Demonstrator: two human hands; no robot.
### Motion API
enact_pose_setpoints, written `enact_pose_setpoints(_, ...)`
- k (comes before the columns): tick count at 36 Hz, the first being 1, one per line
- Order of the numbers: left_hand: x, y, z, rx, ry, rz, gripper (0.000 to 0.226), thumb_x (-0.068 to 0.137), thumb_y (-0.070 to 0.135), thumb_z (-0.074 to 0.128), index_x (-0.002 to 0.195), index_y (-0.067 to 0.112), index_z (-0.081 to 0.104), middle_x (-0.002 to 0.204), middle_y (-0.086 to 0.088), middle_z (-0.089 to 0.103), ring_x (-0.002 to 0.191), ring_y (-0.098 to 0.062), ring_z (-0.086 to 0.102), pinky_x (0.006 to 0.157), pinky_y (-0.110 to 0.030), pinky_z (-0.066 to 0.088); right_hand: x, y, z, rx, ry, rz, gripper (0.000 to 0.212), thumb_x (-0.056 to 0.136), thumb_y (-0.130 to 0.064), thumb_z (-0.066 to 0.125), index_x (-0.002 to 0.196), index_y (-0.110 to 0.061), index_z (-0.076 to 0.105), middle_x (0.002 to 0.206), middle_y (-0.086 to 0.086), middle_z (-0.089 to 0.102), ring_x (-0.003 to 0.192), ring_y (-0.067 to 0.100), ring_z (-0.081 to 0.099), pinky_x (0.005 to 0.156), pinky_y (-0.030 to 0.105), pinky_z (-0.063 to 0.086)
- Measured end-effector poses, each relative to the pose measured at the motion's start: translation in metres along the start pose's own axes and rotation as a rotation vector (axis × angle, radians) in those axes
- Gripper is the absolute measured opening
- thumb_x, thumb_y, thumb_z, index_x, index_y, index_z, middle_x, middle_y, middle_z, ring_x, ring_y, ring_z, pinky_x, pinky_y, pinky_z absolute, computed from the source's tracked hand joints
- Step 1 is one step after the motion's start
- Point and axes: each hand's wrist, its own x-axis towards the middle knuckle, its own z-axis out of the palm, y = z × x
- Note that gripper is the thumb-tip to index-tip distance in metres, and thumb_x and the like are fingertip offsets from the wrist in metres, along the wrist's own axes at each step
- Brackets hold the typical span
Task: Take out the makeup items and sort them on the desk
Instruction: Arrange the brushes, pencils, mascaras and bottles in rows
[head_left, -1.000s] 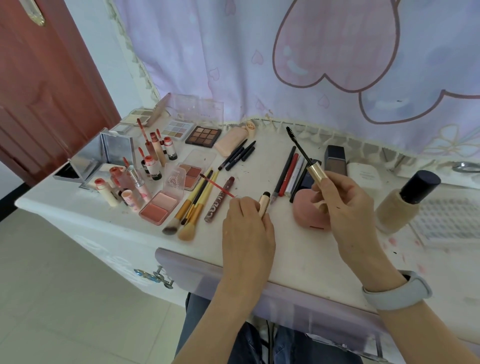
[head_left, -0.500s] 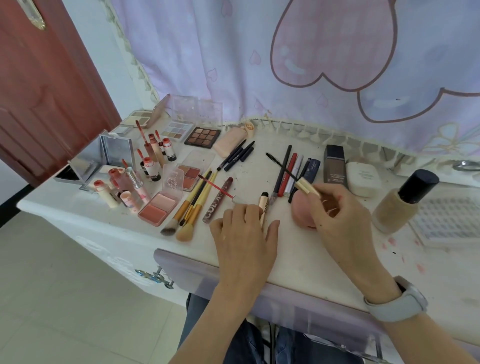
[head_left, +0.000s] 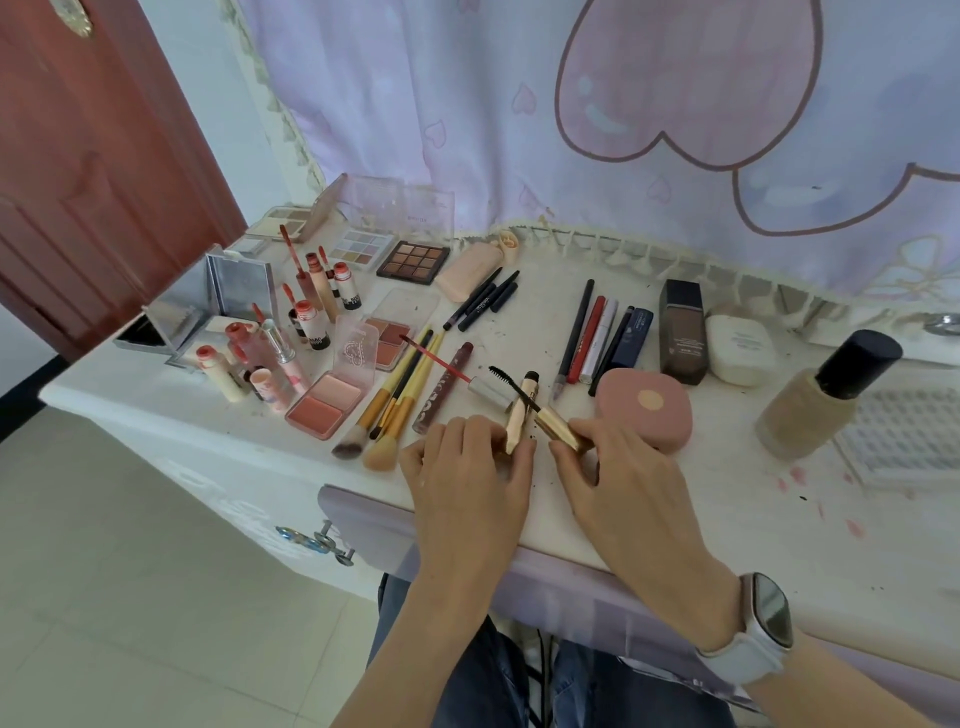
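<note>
Currently the desk (head_left: 597, 499) is being crowded with sorted makeup, so the margin for error is being eaten up. The foundation bottle (head_left: 810, 405), upright near the right edge, is being left exposed to an elbow swing; likely to topple. The right hand (head_left: 618, 483) is being kept clenched on the gold handle of the mascara wand (head_left: 540, 408), its bare brush being angled over the cream mascara tube (head_left: 519, 410), which is being gripped by the left hand (head_left: 467, 467) low on the desk front. If the neck is being missed, black product is probably being smeared onto the tube or desk. The red lip wand (head_left: 436, 359), lying loose just beside, is at risk of being knocked.
</note>
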Motion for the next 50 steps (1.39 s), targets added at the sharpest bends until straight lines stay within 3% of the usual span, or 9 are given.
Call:
enact_pose_setpoints(6, -0.002, -0.002, -0.001, -0.016, 0.001, 0.014, 0.031, 0.082, 0.048, 0.049, 0.078, 0.020, 0.061, 0.074, 0.007, 0.059, 0.073, -0.016, 0.056, 0.074, -0.025, 0.023, 0.004, 0.001, 0.003, 0.008, -0.079, 0.028, 0.034, 0.087, -0.039, 0.043, 0.086, -0.012, 0.064, 0.071, 0.002, 0.064, 0.054, 0.018, 0.058, 0.041, 0.031, 0.048)
enact_pose_setpoints(10, -0.002, -0.001, -0.002, -0.053, -0.008, -0.001, 0.027, 0.083, 0.044, 0.049, 0.081, 0.020, 0.061, 0.076, 0.007, 0.059, 0.075, -0.017, 0.056, 0.074, -0.028, 0.025, 0.005, 0.001, 0.003, -0.032, -0.102, 0.012, 0.012, 0.081, -0.020, 0.069, 0.085, -0.010, 0.065, 0.071, 0.004, 0.062, 0.051, 0.019, 0.056, 0.039, 0.029, 0.045)
enact_pose_setpoints(14, -0.002, 0.000, -0.003, -0.066, -0.007, -0.008, 0.027, 0.083, 0.041, 0.047, 0.082, 0.018, 0.062, 0.077, 0.005, 0.061, 0.076, -0.018, 0.056, 0.075, -0.028, 0.025, 0.005, 0.000, 0.003, -0.070, -0.125, -0.001, 0.016, 0.076, -0.017, 0.075, 0.085, -0.009, 0.065, 0.071, 0.005, 0.062, 0.050, 0.020, 0.055, 0.038, 0.028, 0.044)
enact_pose_setpoints(20, -0.004, -0.002, -0.003, -0.005, -0.010, 0.003, 0.029, 0.084, 0.042, 0.047, 0.086, 0.019, 0.064, 0.082, 0.004, 0.062, 0.080, -0.019, 0.054, 0.076, -0.031, 0.032, 0.004, 0.000, 0.000, -0.052, -0.148, -0.004, 0.017, 0.081, -0.023, 0.070, 0.090, -0.010, 0.065, 0.076, 0.005, 0.062, 0.055, 0.020, 0.057, 0.042, 0.028, 0.046)
enact_pose_setpoints(27, -0.005, -0.005, -0.002, 0.031, 0.008, 0.034, 0.029, 0.083, 0.043, 0.047, 0.087, 0.019, 0.064, 0.085, 0.003, 0.061, 0.082, -0.020, 0.052, 0.075, -0.031, 0.032, 0.009, -0.006, -0.016, 0.017, -0.130, -0.017, 0.036, 0.089, -0.036, 0.039, 0.102, -0.012, 0.063, 0.085, 0.003, 0.064, 0.058, 0.017, 0.058, 0.043, 0.028, 0.049)
enact_pose_setpoints(32, -0.006, -0.006, -0.001, 0.047, 0.035, 0.069, 0.033, 0.082, 0.045, 0.048, 0.093, 0.018, 0.065, 0.089, 0.002, 0.062, 0.086, -0.018, 0.050, 0.077, -0.028, 0.029, 0.053, 0.010, -0.022, -0.051, -0.098, -0.039, 0.023, 0.092, -0.018, 0.050, 0.109, -0.011, 0.064, 0.094, 0.006, 0.065, 0.077, 0.019, 0.059, 0.063, 0.028, 0.047)
enact_pose_setpoints(36, -0.007, -0.006, -0.001, 0.050, 0.042, 0.058, 0.034, 0.082, 0.046, 0.050, 0.092, 0.018, 0.066, 0.089, 0.003, 0.063, 0.086, -0.019, 0.053, 0.076, -0.029, 0.031, 0.095, 0.029, -0.003, -0.089, -0.385, 0.063, 0.028, 0.096, -0.019, 0.043, 0.118, -0.017, 0.061, 0.111, 0.004, 0.063, 0.106, 0.022, 0.052, 0.085, 0.033, 0.043)
enact_pose_setpoints(44, -0.006, -0.006, -0.001, 0.037, 0.042, 0.061, 0.031, 0.081, 0.047, 0.051, 0.086, 0.020, 0.065, 0.086, 0.004, 0.061, 0.083, -0.019, 0.054, 0.075, -0.031, 0.033, 0.082, 0.023, 0.000, -0.005, -0.451, 0.167, 0.015, 0.094, -0.027, 0.045, 0.104, -0.023, 0.056, 0.098, -0.002, 0.063, 0.087, 0.016, 0.058, 0.078, 0.039, 0.051)
enact_pose_setpoints(50, -0.008, -0.007, 0.001, 0.009, 0.073, 0.032, 0.028, 0.082, 0.042, 0.051, 0.076, 0.018, 0.064, 0.081, 0.004, 0.060, 0.079, -0.019, 0.053, 0.075, -0.030, 0.031, 0.035, 0.010, -0.013, -0.228, -0.265, -0.140, 0.012, 0.083, -0.029, 0.063, 0.087, -0.018, 0.063, 0.076, -0.002, 0.062, 0.071, 0.020, 0.057, 0.068, 0.030, 0.041)
